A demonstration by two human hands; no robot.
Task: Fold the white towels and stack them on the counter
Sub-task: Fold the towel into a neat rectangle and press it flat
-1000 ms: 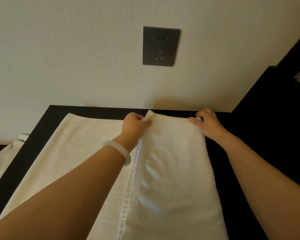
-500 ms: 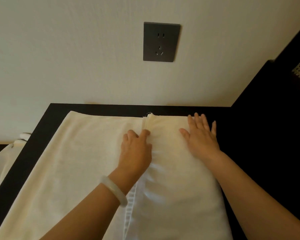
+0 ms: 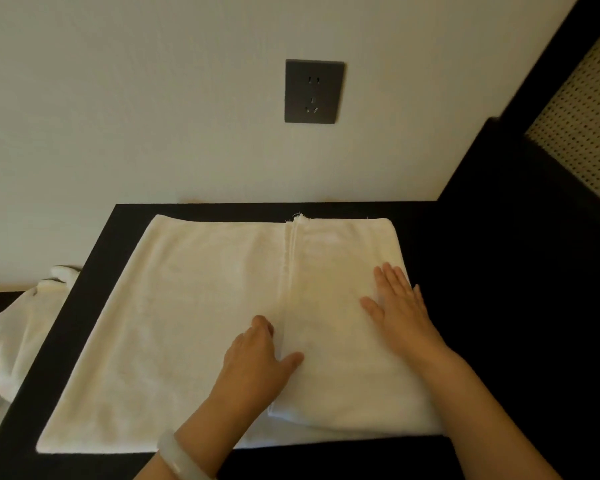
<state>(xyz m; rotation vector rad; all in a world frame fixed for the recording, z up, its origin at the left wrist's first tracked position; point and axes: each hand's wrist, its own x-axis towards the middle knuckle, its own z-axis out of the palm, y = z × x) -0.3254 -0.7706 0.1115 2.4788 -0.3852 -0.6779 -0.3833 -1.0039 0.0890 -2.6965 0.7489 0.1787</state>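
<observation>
Right hand is flat, fingers spread, pressing on the folded-over flap. Left hand sits at the flap's hem, thumb on top and fingers bent, and I honestly can't tell if it's pinching. One white towel lies mid-surface, one more white bundle hangs off at 9 o'clock, and its far edge stops just short of the wall, with a thin black strip at 9 and lots of bare room at 3.
</observation>
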